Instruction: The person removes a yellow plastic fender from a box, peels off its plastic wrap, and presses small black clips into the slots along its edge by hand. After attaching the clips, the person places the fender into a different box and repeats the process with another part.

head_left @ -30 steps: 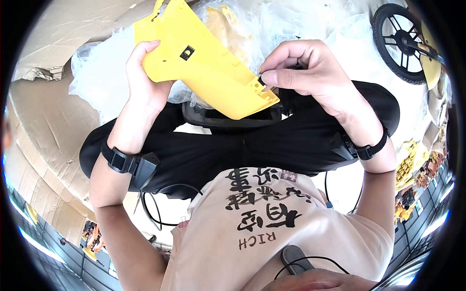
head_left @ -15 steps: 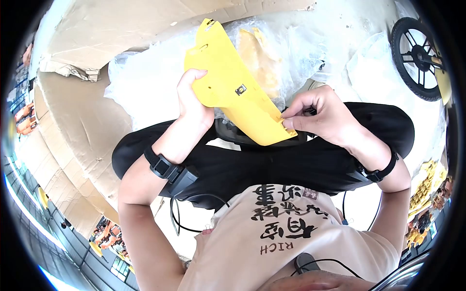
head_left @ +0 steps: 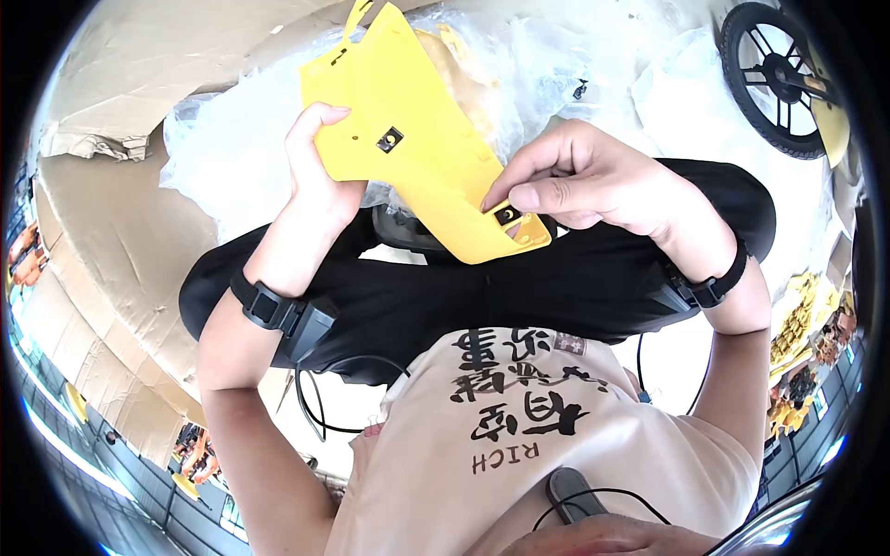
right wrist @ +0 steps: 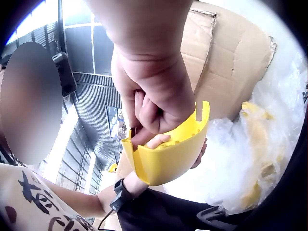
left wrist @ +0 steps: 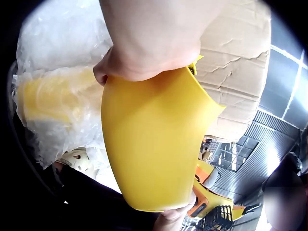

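A curved yellow plastic panel [head_left: 408, 83] is held up over the lap. My left hand [head_left: 320, 176] grips its left edge, thumb on the inner face; the left wrist view shows the panel's smooth outer side [left wrist: 151, 139]. My right hand [head_left: 593, 181] has thumb and index finger pinching at a small black clip [head_left: 507, 215] on the narrow near end. In the right wrist view its fingertips reach over the yellow rim [right wrist: 168, 161]. A second black clip [head_left: 389, 140] sits mid-panel.
Clear plastic wrap [head_left: 232, 139] with another yellow part inside lies beyond the panel. Cardboard [head_left: 83, 241] covers the floor at left. A black spoked wheel [head_left: 774, 79] is at far right. Yellow parts [head_left: 797, 324] are piled at right. A black part lies between the legs.
The head view has shifted about. The panel has turned so its near end shows the black clip, which the right fingers covered before. Both hands keep their places on the panel.
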Demonstrator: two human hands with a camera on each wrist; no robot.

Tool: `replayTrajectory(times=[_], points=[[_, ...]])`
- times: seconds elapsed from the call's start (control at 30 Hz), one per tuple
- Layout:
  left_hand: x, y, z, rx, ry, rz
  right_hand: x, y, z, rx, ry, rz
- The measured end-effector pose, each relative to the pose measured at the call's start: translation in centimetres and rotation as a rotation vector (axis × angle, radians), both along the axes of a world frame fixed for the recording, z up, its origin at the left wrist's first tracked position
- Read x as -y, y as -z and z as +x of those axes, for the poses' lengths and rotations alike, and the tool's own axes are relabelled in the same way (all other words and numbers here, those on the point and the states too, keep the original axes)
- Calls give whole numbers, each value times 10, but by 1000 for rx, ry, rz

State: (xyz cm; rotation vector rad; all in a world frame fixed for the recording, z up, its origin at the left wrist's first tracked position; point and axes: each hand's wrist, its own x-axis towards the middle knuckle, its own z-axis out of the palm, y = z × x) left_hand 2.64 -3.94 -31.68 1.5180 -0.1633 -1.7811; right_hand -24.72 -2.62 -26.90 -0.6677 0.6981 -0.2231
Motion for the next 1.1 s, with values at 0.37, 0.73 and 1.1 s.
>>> replayTrajectory(times=[0.37, 0.73, 1.1], points=[[-4, 4, 3, -14, -70, -2, -8, 11, 7, 57, 57, 5], [-9, 9, 10, -176, 114, -68, -9, -12, 15, -301, 198, -220], [-48, -95, 70, -121, 101, -331, 35, 28, -24, -188, 934, 227]])
